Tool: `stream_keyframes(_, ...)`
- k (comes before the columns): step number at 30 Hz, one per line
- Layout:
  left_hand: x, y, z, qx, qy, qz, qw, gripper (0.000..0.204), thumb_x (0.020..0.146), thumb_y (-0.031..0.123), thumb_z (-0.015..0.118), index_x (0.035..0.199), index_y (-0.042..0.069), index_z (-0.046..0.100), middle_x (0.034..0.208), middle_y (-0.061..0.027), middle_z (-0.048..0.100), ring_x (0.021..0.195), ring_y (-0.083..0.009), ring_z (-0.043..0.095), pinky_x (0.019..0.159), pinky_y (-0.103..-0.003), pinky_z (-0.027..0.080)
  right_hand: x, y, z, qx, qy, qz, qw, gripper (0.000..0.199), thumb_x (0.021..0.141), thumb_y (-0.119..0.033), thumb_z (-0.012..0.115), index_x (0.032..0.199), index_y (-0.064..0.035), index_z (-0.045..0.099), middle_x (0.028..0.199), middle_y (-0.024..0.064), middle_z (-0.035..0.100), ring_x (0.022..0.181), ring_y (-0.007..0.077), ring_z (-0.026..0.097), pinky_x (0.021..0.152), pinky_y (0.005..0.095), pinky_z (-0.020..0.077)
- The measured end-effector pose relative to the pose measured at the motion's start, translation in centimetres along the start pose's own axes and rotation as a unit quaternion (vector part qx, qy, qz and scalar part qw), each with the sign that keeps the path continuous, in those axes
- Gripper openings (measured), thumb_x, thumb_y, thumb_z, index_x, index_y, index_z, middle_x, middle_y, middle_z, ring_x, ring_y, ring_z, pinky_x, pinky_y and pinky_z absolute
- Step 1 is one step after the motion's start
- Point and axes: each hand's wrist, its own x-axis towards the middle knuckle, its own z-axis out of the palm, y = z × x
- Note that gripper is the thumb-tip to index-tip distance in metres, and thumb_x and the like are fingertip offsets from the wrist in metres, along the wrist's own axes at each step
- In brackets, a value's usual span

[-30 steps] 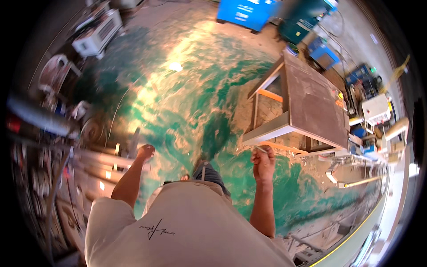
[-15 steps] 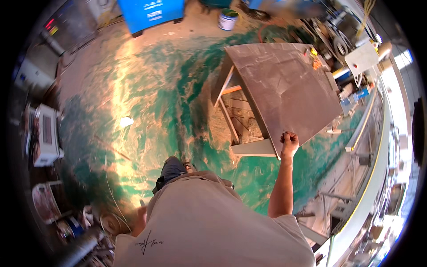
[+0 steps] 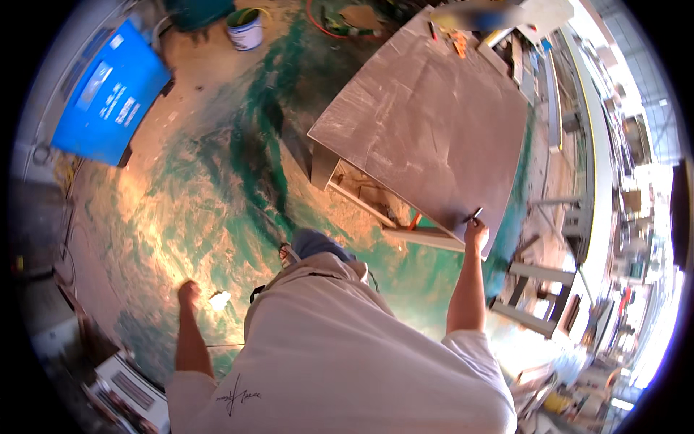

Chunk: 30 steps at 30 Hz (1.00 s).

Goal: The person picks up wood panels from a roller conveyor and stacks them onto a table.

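One slim dark-and-white stick (image 3: 473, 215), pinched by the fingers of the right hand (image 3: 476, 233), slants lengthwise up to the right above the near corner of the brown tabletop (image 3: 434, 123). I cannot tell how the left hand (image 3: 189, 292) shapes its fingers. Dusty green floor (image 3: 231, 192) spreads leftward toward a blue cabinet (image 3: 108, 101). Compared with half a second ago, the cabinet sits farther left in view and the left hand shows clear of the shirt (image 3: 347, 354).
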Motion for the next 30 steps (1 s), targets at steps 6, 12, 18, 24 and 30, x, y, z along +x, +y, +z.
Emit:
stream_keyframes(6,24.2,18.3,-20.8,-0.251,0.161,-0.149,0.943,0.029,0.099,0.031,0.058,0.116,0.007,0.062,0.104,-0.0063,0.069,0.083,-0.0151,0.064,0.069,-0.029,0.049,5.0,3.1,1.6,0.060,0.090,0.251,0.962,0.040,0.079,-0.021,0.062,0.111,0.0018,0.071,0.102,0.0261,0.071,0.094,0.0382,0.070,0.085,0.0440,0.0546)
stream_keyframes(12,33.9,18.9,-22.6,-0.179,0.033,-0.083,0.980,0.030,0.100,0.031,0.056,0.115,0.006,0.064,0.098,-0.0033,0.068,0.079,-0.0117,0.061,0.069,-0.028,0.048,6.2,-2.6,4.0,0.082,0.031,0.419,0.904,0.031,0.076,-0.019,0.066,0.100,-0.0009,0.075,0.083,0.0193,0.073,0.069,0.0308,0.069,0.068,0.0417,0.0538)
stream_keyframes(18,37.3,15.9,-19.4,0.301,-0.236,0.024,0.923,0.032,0.097,0.030,0.054,0.110,0.004,0.067,0.094,-0.0048,0.067,0.078,-0.0208,0.061,0.071,-0.039,0.050,7.0,-16.9,3.4,-0.145,-0.019,0.347,0.926,0.030,0.086,-0.027,0.063,0.111,-0.0161,0.075,0.109,0.0206,0.070,0.105,0.0369,0.067,0.090,0.0458,0.0526)
stream_keyframes(24,52.5,15.4,-22.9,0.200,-0.232,-0.079,0.949,0.032,0.096,0.032,0.054,0.108,0.005,0.066,0.093,-0.0070,0.067,0.078,-0.0229,0.061,0.070,-0.041,0.049,9.0,-27.8,5.9,-0.264,-0.020,0.261,0.928,0.026,0.087,-0.015,0.055,0.105,-0.0138,0.075,0.098,0.0179,0.072,0.097,0.0341,0.069,0.085,0.0473,0.0532)
stream_keyframes(30,76.4,28.6,-29.5,0.187,-0.287,0.043,0.939,0.030,0.097,0.033,0.056,0.101,0.004,0.063,0.095,-0.0063,0.066,0.072,-0.0191,0.061,0.062,-0.034,0.048,8.1,-40.7,10.6,-0.328,-0.102,0.319,0.883,0.031,0.096,-0.015,0.046,0.120,-0.0127,0.065,0.108,0.0148,0.066,0.105,0.0343,0.064,0.085,0.0465,0.0525)
